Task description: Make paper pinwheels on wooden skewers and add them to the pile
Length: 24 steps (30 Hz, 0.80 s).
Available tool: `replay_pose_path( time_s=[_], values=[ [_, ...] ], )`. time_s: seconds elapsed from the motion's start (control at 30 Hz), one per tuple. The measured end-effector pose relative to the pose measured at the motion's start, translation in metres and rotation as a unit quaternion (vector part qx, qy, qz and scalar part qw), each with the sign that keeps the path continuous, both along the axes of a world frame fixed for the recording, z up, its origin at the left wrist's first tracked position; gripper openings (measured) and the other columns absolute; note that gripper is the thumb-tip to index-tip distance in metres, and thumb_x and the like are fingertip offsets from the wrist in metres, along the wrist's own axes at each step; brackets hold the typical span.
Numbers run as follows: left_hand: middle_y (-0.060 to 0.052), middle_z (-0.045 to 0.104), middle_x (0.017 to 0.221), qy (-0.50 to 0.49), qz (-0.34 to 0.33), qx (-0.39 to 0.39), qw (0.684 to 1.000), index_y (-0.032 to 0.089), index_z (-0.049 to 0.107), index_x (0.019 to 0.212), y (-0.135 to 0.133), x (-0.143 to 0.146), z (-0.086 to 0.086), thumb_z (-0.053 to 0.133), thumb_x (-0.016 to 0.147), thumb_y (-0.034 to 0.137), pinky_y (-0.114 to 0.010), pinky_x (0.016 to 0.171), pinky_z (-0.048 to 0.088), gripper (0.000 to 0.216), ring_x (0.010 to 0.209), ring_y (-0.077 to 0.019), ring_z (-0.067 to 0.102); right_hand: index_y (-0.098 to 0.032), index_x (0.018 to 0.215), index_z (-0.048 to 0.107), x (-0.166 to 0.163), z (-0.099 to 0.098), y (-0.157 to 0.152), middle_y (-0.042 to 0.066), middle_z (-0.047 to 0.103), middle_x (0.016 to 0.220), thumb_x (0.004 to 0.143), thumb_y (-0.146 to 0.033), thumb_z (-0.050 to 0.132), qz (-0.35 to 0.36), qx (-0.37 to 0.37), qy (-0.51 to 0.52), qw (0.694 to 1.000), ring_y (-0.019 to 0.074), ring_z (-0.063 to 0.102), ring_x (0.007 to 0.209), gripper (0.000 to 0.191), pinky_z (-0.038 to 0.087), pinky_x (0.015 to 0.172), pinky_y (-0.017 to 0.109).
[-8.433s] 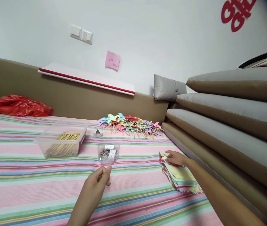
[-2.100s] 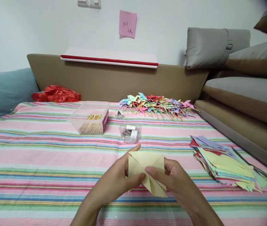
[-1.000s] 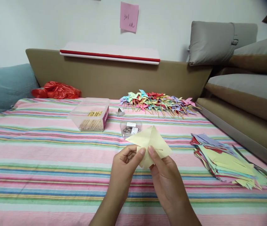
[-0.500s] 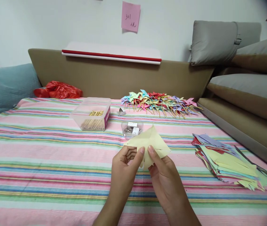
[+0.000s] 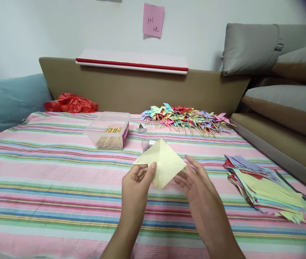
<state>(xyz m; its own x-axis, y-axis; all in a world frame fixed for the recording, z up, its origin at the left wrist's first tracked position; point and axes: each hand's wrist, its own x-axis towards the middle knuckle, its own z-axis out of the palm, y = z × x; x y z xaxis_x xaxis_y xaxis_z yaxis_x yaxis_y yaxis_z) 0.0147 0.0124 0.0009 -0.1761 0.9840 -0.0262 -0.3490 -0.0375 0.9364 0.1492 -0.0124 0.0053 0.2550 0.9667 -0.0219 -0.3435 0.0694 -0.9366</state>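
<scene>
My left hand (image 5: 136, 187) pinches a pale yellow paper square (image 5: 161, 161) by its lower left edge and holds it up above the striped bedspread (image 5: 47, 180). My right hand (image 5: 200, 189) is beside the paper's lower right corner, fingers stretched out and apart, holding nothing. Behind the paper, a small clear tub of metal pins (image 5: 146, 144) is mostly hidden. A stack of cut coloured paper squares (image 5: 266, 187) lies to the right.
A clear plastic box of wooden sticks (image 5: 109, 133) stands at centre left. A heap of finished paper pinwheels (image 5: 185, 119) lies at the back. A red plastic bag (image 5: 70, 103) sits far left. Sofa cushions (image 5: 277, 108) rise along the right.
My right hand has let go of the yellow paper and opened. The left hand has turned the paper so its flat face shows. The view has shifted slightly left.
</scene>
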Motion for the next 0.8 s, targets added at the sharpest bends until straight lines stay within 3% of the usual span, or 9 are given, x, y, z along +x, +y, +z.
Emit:
replay_pose_path(
  time_s=[0.07, 0.1, 0.2, 0.27, 0.33, 0.43, 0.6, 0.8],
  values=[
    [-0.003, 0.077, 0.078, -0.024, 0.01, -0.005, 1.0, 0.015, 0.072, 0.079, 0.002, -0.003, -0.001, 0.082, 0.077, 0.036, -0.019, 0.065, 0.049, 0.023, 0.074, -0.0126, 0.065, -0.036, 0.138, 0.05, 0.008, -0.001, -0.003, 0.006, 0.053, 0.144, 0.092, -0.038, 0.063, -0.054, 0.074, -0.172, 0.981, 0.0266, 0.057, 0.125, 0.049, 0.049, 0.1, 0.045],
    [-0.002, 0.076, 0.076, -0.037, 0.012, -0.009, 0.999, 0.015, 0.072, 0.078, 0.003, -0.004, -0.001, 0.082, 0.076, 0.036, -0.019, 0.064, 0.049, 0.023, 0.072, -0.0119, 0.064, -0.038, 0.137, 0.052, 0.012, -0.003, -0.004, 0.004, 0.047, 0.149, 0.093, -0.032, 0.062, -0.07, 0.126, -0.271, 0.952, 0.0269, 0.053, 0.13, 0.046, 0.046, 0.103, 0.046],
    [-0.001, 0.074, 0.072, -0.073, 0.007, -0.016, 0.997, 0.015, 0.072, 0.077, 0.005, -0.005, -0.002, 0.084, 0.075, 0.034, -0.019, 0.063, 0.049, 0.022, 0.067, -0.0106, 0.062, -0.039, 0.126, 0.064, 0.017, -0.007, -0.006, 0.001, 0.032, 0.159, 0.095, -0.019, 0.057, -0.063, 0.261, -0.498, 0.824, 0.0287, 0.04, 0.14, 0.037, 0.041, 0.108, 0.051],
    [0.0, 0.074, 0.072, -0.084, -0.002, -0.02, 0.996, 0.015, 0.072, 0.075, 0.005, -0.004, -0.002, 0.084, 0.074, 0.033, -0.019, 0.063, 0.049, 0.022, 0.066, -0.0099, 0.061, -0.035, 0.117, 0.07, 0.017, -0.009, -0.005, 0.002, 0.026, 0.161, 0.093, -0.015, 0.059, -0.05, 0.302, -0.554, 0.774, 0.0305, 0.037, 0.141, 0.033, 0.041, 0.108, 0.052],
    [-0.001, 0.073, 0.072, -0.083, -0.012, -0.022, 0.996, 0.014, 0.072, 0.074, 0.005, -0.003, -0.003, 0.084, 0.074, 0.032, -0.018, 0.062, 0.048, 0.022, 0.065, -0.0094, 0.06, -0.032, 0.108, 0.074, 0.016, -0.011, -0.002, 0.004, 0.027, 0.16, 0.091, -0.014, 0.064, -0.053, 0.319, -0.567, 0.757, 0.0316, 0.037, 0.14, 0.027, 0.042, 0.106, 0.053],
    [0.0, 0.073, 0.072, -0.074, -0.024, -0.021, 0.997, 0.015, 0.071, 0.075, 0.005, -0.002, -0.004, 0.083, 0.075, 0.033, -0.018, 0.062, 0.047, 0.022, 0.065, -0.0093, 0.06, -0.03, 0.095, 0.076, 0.016, -0.011, 0.0, 0.004, 0.032, 0.158, 0.09, -0.015, 0.066, -0.061, 0.321, -0.562, 0.76, 0.0314, 0.041, 0.136, 0.019, 0.043, 0.104, 0.053],
    [0.0, 0.072, 0.069, -0.048, -0.031, -0.022, 0.998, 0.015, 0.071, 0.076, 0.004, -0.001, -0.005, 0.082, 0.077, 0.035, -0.019, 0.062, 0.047, 0.023, 0.064, -0.0096, 0.059, -0.031, 0.092, 0.076, 0.015, -0.01, -0.002, 0.004, 0.039, 0.154, 0.093, -0.021, 0.064, -0.057, 0.283, -0.531, 0.797, 0.0308, 0.042, 0.135, 0.016, 0.043, 0.102, 0.052],
    [-0.003, 0.074, 0.073, -0.01, -0.043, -0.02, 0.999, 0.014, 0.069, 0.077, 0.001, 0.003, -0.003, 0.084, 0.074, 0.038, -0.021, 0.062, 0.049, 0.027, 0.069, -0.0135, 0.063, -0.029, 0.085, 0.072, 0.004, -0.007, -0.004, 0.007, 0.048, 0.144, 0.093, -0.034, 0.061, -0.062, 0.172, -0.428, 0.885, 0.0309, 0.044, 0.136, 0.014, 0.041, 0.104, 0.052]
  ],
)
